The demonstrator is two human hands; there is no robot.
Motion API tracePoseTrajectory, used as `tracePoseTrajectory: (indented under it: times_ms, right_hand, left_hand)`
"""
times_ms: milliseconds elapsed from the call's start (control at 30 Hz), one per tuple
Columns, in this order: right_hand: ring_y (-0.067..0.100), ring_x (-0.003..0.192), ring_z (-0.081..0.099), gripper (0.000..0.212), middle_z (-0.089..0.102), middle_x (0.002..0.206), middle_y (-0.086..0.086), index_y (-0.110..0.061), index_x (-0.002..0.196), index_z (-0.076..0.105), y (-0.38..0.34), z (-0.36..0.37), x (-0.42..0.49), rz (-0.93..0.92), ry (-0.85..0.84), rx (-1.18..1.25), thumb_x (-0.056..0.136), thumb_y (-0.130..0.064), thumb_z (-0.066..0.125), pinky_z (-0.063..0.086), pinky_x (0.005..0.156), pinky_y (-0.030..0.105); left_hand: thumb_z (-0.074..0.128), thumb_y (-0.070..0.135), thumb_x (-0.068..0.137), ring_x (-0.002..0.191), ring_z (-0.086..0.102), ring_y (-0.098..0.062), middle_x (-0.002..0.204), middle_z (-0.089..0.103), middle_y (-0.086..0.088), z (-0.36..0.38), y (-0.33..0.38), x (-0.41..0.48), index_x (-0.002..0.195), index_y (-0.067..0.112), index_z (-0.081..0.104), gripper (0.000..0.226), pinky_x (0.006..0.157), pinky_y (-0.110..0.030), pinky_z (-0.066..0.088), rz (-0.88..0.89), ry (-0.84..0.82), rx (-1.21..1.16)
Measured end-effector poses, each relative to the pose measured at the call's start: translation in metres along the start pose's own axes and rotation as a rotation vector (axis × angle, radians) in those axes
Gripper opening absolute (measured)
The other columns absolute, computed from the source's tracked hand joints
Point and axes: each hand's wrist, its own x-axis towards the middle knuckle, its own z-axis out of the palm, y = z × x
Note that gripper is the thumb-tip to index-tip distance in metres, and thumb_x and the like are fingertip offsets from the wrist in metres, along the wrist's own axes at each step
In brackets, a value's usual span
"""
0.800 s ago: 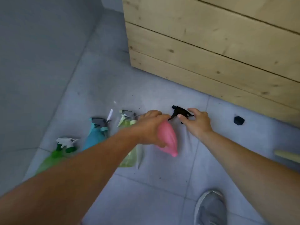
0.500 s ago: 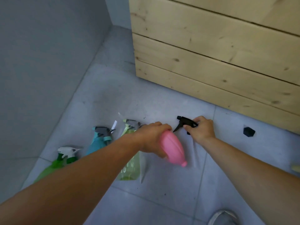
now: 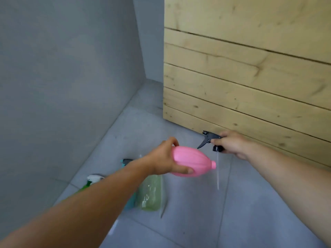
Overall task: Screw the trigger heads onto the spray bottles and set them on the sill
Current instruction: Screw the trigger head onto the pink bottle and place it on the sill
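My left hand [image 3: 162, 161] grips a pink round spray bottle [image 3: 192, 161], held on its side in the air with its open neck pointing right. Up and to the right, my right hand [image 3: 232, 144] holds a black trigger head [image 3: 208, 139] by its collar, nozzle pointing left. A clear dip tube [image 3: 217, 172] hangs down from it, just right of the bottle's neck. Head and bottle are apart. No sill is in view.
On the grey tiled floor [image 3: 188, 221] under my left arm lie a pale green bottle [image 3: 152, 194], a teal bottle [image 3: 127, 161] and a green bottle with a white trigger [image 3: 94, 179]. A wooden plank wall [image 3: 250, 86] rises on the right, a grey wall [image 3: 62, 77] on the left.
Both hands rose off the floor. The right hand lifted the black trigger head with its tube hanging free, and the pink bottle turned neck-right. The view tilted up; the small black piece left the frame.
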Motion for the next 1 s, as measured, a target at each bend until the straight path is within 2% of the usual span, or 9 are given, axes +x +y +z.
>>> tracePoseTrajectory:
  times_ms: [67, 133, 233, 333, 400, 533, 767, 900, 1000]
  right_hand:
    - [0.022, 0.067, 0.06, 0.012, 0.063, 0.075, 0.012, -0.01, 0.077, 0.061, -0.035, -0.008, -0.021, -0.088, 0.012, 0.033, 0.085, -0.008, 0.071, 0.051, 0.063, 0.032]
    - [0.021, 0.067, 0.064, 0.013, 0.068, 0.081, 0.013, -0.012, 0.077, 0.06, -0.07, -0.012, -0.052, -0.173, 0.023, 0.078, 0.087, -0.01, 0.068, 0.052, 0.065, 0.031]
    - [0.022, 0.069, 0.067, 0.012, 0.07, 0.085, 0.016, -0.013, 0.081, 0.058, -0.113, -0.015, -0.106, -0.288, 0.02, 0.139, 0.09, -0.011, 0.065, 0.055, 0.066, 0.034]
    - [0.026, 0.08, 0.068, 0.003, 0.072, 0.089, 0.017, -0.012, 0.089, 0.061, -0.153, -0.024, -0.164, -0.449, 0.068, 0.212, 0.091, -0.012, 0.062, 0.058, 0.074, 0.04]
    - [0.025, 0.081, 0.067, 0.002, 0.072, 0.086, 0.013, -0.01, 0.093, 0.061, -0.176, -0.033, -0.205, -0.557, 0.124, 0.307, 0.093, -0.012, 0.06, 0.058, 0.072, 0.037]
    - [0.022, 0.082, 0.069, 0.004, 0.073, 0.087, 0.01, -0.012, 0.096, 0.06, -0.202, -0.046, -0.272, -0.708, 0.239, 0.536, 0.095, -0.016, 0.058, 0.059, 0.068, 0.032]
    - [0.017, 0.078, 0.071, 0.011, 0.075, 0.088, 0.009, -0.012, 0.103, 0.06, -0.206, -0.027, -0.339, -0.793, 0.254, 0.723, 0.093, -0.018, 0.061, 0.058, 0.071, 0.028]
    - [0.017, 0.079, 0.071, 0.018, 0.075, 0.089, 0.009, -0.008, 0.109, 0.06, -0.2, -0.014, -0.347, -0.775, 0.22, 0.715, 0.094, -0.017, 0.06, 0.059, 0.075, 0.031]
    - [0.022, 0.081, 0.07, 0.005, 0.073, 0.088, 0.011, -0.01, 0.098, 0.06, -0.194, 0.001, -0.347, -0.742, 0.101, 0.701, 0.094, -0.012, 0.061, 0.059, 0.08, 0.037]
  left_hand:
    - [0.093, 0.042, 0.067, 0.08, 0.056, -0.008, 0.107, 0.057, 0.0, -0.027, 0.015, -0.03, 0.12, 0.021, 0.042, 0.076, 0.054, -0.014, 0.044, -0.02, 0.07, -0.06]
    - [0.092, 0.043, 0.068, 0.074, 0.055, -0.005, 0.101, 0.057, 0.002, -0.052, 0.029, -0.063, 0.122, 0.018, 0.044, 0.077, 0.047, -0.011, 0.044, -0.041, 0.127, -0.127]
    - [0.087, 0.056, 0.057, 0.089, 0.062, -0.011, 0.111, 0.061, 0.002, -0.085, 0.049, -0.116, 0.128, 0.02, 0.047, 0.089, 0.068, -0.021, 0.055, -0.037, 0.182, -0.18]
    - [0.084, 0.058, 0.047, 0.09, 0.068, -0.011, 0.113, 0.067, -0.001, -0.112, 0.067, -0.17, 0.126, 0.02, 0.055, 0.093, 0.063, -0.023, 0.059, 0.0, 0.206, -0.338]
    - [0.083, 0.056, 0.047, 0.086, 0.072, -0.01, 0.113, 0.071, -0.003, -0.125, 0.074, -0.206, 0.123, 0.023, 0.061, 0.085, 0.061, -0.023, 0.058, 0.029, 0.223, -0.431]
    - [0.083, 0.057, 0.05, 0.088, 0.075, -0.01, 0.114, 0.074, -0.001, -0.134, 0.071, -0.262, 0.123, 0.028, 0.063, 0.08, 0.072, -0.032, 0.064, 0.039, 0.275, -0.492]
    - [0.082, 0.058, 0.054, 0.095, 0.075, -0.016, 0.116, 0.074, -0.003, -0.128, 0.071, -0.311, 0.121, 0.028, 0.064, 0.076, 0.084, -0.043, 0.063, 0.056, 0.323, -0.547]
    - [0.082, 0.057, 0.057, 0.092, 0.075, -0.015, 0.115, 0.073, -0.004, -0.123, 0.078, -0.319, 0.123, 0.025, 0.063, 0.076, 0.075, -0.035, 0.063, 0.08, 0.296, -0.58]
    - [0.081, 0.058, 0.057, 0.09, 0.075, -0.014, 0.117, 0.072, -0.007, -0.119, 0.083, -0.318, 0.125, 0.024, 0.062, 0.078, 0.07, -0.03, 0.06, 0.091, 0.283, -0.597]
